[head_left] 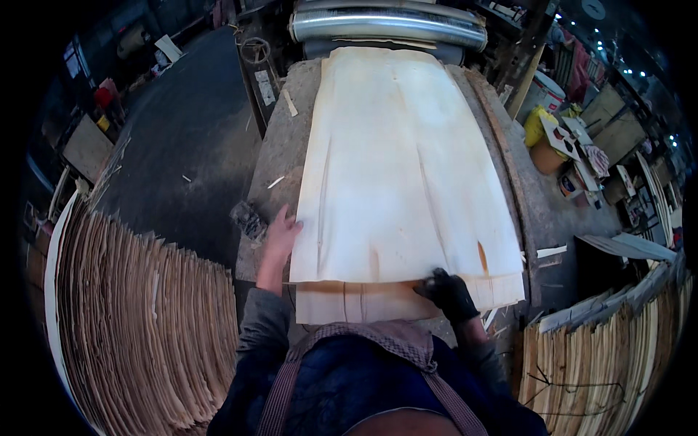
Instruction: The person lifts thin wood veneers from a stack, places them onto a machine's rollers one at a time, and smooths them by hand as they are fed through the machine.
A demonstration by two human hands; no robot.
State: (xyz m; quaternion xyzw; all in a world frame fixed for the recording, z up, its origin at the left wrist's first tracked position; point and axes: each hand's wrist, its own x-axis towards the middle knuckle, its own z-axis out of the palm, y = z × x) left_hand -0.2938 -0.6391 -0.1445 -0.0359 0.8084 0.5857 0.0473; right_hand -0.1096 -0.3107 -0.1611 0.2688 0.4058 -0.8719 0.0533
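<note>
The right grip [445, 294], in a black glove, is at the near edge of the top sheet [392, 167], its fingers bent over the border; whether the thumb is underneath, pinching it, I cannot tell. The bare left grip [279, 236] is loosely spread along the sheet's left edge, near its near corner, apparently steadying it rather than clasping it.

The top sheet, pale thin wood, lies lengthwise on the counter [283, 160], with long creases or splits running along it and a dark slit near its right side. A lower sheet [363, 304] juts out from under its near edge. With the two edges out of line, a pull by the right grip alone could turn the top sheet askew or drag both together. The lengthwise creases look the likeliest place to tear, should the near edge be lifted unevenly.

Left of the left grip lies a dark crumpled thing [249, 220], and a wood sliver [276, 182] rests farther up; a sheet sliding that way could snag on either. Beyond the far edge are shiny metal rollers [392, 30]; if they turn, a skewed sheet could jam there. Stacks of sheets stand on both sides, a left stack [145, 312] and a right stack [596, 356].
</note>
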